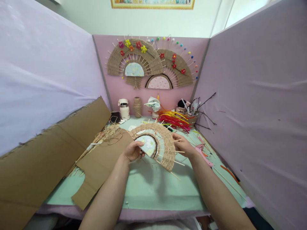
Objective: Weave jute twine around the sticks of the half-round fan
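Observation:
A fan woven from twine over thin sticks is held up tilted above the table, its arc to the upper right. Its half-round centre is covered in pale blue floral cloth with a dark border. My left hand grips the base of this centre, thumb on the cloth and the other fingers partly hidden underneath. At the right rim my right hand pinches the fan's edge among the protruding stick ends, with some fingertips behind the weave.
Brown cardboard covers the left of the green table. Red and yellow pipe cleaners, a twine spool and a white flask stand behind. Pink scissors lie at right. Two decorated fans hang on the back panel.

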Demonstrator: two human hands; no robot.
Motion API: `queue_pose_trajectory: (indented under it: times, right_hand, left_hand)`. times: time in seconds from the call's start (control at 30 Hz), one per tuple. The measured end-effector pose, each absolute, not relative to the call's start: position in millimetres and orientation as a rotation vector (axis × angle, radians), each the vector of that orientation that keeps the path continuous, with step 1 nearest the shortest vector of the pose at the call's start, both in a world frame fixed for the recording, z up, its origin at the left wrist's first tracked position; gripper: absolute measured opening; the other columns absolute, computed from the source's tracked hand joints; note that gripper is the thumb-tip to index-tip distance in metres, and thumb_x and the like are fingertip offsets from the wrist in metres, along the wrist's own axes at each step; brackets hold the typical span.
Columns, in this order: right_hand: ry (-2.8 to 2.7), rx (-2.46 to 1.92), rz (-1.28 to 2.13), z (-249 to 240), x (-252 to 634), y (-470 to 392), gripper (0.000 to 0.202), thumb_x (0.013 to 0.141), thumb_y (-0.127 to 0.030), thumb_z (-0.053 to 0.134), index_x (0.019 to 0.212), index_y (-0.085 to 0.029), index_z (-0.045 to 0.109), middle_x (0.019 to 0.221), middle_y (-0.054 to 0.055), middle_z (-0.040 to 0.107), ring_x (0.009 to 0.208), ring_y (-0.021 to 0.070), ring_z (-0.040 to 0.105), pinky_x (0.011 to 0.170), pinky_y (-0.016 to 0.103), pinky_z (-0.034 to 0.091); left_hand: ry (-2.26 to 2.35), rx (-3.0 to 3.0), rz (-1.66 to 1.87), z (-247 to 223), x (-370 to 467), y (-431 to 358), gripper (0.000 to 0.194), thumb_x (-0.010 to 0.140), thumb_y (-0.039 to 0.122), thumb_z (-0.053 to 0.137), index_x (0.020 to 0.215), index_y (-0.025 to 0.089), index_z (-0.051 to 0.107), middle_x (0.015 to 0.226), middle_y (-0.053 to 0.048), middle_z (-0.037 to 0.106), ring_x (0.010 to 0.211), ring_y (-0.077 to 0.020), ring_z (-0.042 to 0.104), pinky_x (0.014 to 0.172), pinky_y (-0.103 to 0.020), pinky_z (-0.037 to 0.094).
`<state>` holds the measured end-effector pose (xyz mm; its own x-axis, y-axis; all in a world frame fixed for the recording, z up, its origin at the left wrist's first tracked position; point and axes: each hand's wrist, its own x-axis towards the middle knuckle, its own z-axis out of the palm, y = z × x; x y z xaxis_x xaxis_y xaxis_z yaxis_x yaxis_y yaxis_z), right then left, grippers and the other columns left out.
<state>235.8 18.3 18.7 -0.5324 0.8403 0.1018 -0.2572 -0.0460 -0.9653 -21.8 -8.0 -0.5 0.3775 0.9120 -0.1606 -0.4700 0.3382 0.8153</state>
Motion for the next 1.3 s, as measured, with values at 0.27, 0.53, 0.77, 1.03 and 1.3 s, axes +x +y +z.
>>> queue_pose_trajectory:
  times: [0.27, 0.53, 0.77, 1.03, 1.3]
  right_hand:
    - [-1.194, -0.677, 1.872, 25.6, 245.0, 29.9, 0.032, 0.066, -0.032, 0.077, 0.076, -0.019, 0.049, 0.050, -0.011, 0.039, 0.036, -0.0008, 0.017, 0.033, 0.011, 0.012]
    - [-0.960, -0.674, 1.861, 24.2, 254.6, 41.7, 0.032, 0.060, -0.024, 0.080, 0.074, -0.019, 0.052, 0.070, -0.003, 0.058, 0.042, 0.0009, 0.034, 0.032, 0.011, 0.019]
    - [-1.081, -0.619, 1.539, 31.0, 258.2, 37.6, 0.027, 0.066, -0.030, 0.075, 0.073, -0.021, 0.052, 0.075, -0.003, 0.062, 0.039, 0.0020, 0.023, 0.035, 0.018, 0.018]
    - [-1.084, -0.633, 1.640, 26.3, 254.0, 38.8, 0.030, 0.065, -0.027, 0.077, 0.083, -0.021, 0.054, 0.071, -0.005, 0.062, 0.038, -0.0003, 0.022, 0.036, 0.016, 0.017]
    - [-1.116, -0.692, 1.752, 24.4, 244.0, 34.2, 0.031, 0.062, -0.027, 0.077, 0.081, -0.018, 0.055, 0.059, -0.007, 0.054, 0.039, 0.0011, 0.028, 0.039, 0.016, 0.018]
  left_hand:
    - [0.711, 0.758, 0.944, -2.2, -22.8, -5.3, 0.006, 0.064, 0.013, 0.063, 0.069, 0.010, 0.065, 0.053, -0.006, 0.066, 0.038, -0.0120, 0.057, 0.037, -0.019, 0.043]
    - [0.756, 0.684, 0.928, 6.7, -20.2, -4.2, 0.011, 0.068, 0.011, 0.062, 0.079, 0.010, 0.065, 0.066, -0.009, 0.071, 0.050, -0.0168, 0.065, 0.039, -0.019, 0.046]
    - [0.770, 0.709, 0.881, 3.2, -20.4, -3.0, 0.017, 0.068, 0.011, 0.063, 0.084, 0.009, 0.065, 0.066, -0.010, 0.070, 0.051, -0.0167, 0.065, 0.041, -0.019, 0.046]
    - [0.768, 0.783, 0.874, 2.7, -21.3, -6.3, 0.014, 0.066, 0.011, 0.064, 0.079, 0.010, 0.065, 0.061, -0.007, 0.068, 0.046, -0.0147, 0.061, 0.042, -0.022, 0.048]
    - [0.735, 0.835, 0.893, 8.2, -14.5, -11.5, 0.020, 0.060, 0.017, 0.072, 0.078, 0.010, 0.066, 0.067, -0.008, 0.070, 0.052, -0.0156, 0.063, 0.050, -0.024, 0.050]
